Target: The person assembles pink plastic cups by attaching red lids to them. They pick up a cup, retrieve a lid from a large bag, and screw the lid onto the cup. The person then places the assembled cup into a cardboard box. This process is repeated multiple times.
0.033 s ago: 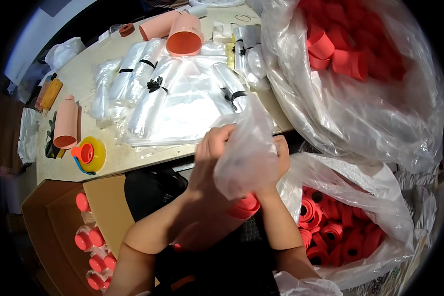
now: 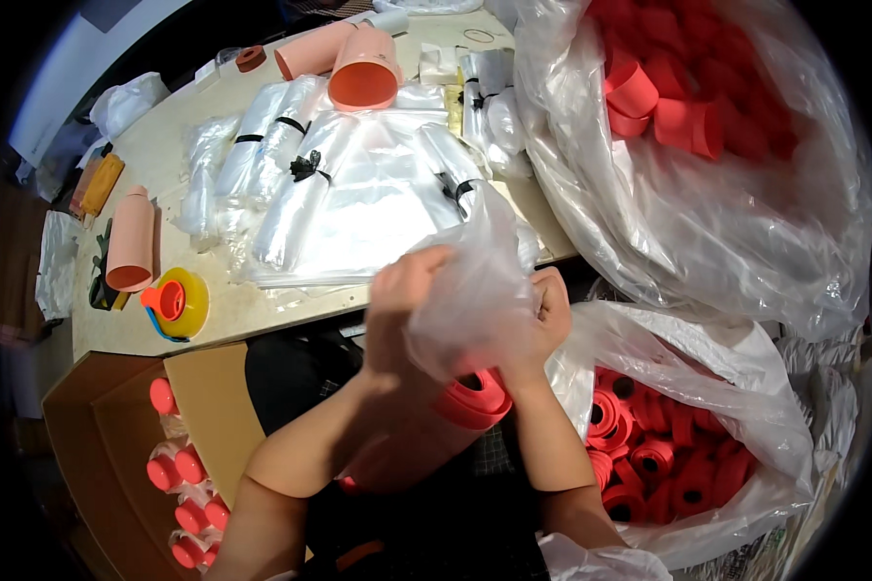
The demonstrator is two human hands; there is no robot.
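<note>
Both of my hands are closed on a clear plastic bag (image 2: pixel 475 295) stretched between them in front of my lap. My left hand (image 2: pixel 404 286) grips one side of it, its fingers partly behind the film. The opposite side is in my right hand (image 2: pixel 550 315), fingers curled. Just below the bag, a pink bottle (image 2: pixel 407 445) lies tilted across my lap between my forearms. A red ring-shaped part (image 2: pixel 475 399) with a dark hole sits at its upper end, close to the bag's lower edge. I cannot tell whether the bag touches it.
Flat clear bags (image 2: pixel 358 228) and tied bundles cover the table. Pink bottles (image 2: pixel 131 242) and a yellow tape roll (image 2: pixel 189 302) lie there too. Large plastic sacks of red parts (image 2: pixel 688 455) stand at right. A carton (image 2: pixel 107 436) with red-capped bottles is at lower left.
My left hand has shifted slightly left, away from the right, and the bag has sunk and spread a little. More of the red ring's dark opening shows.
</note>
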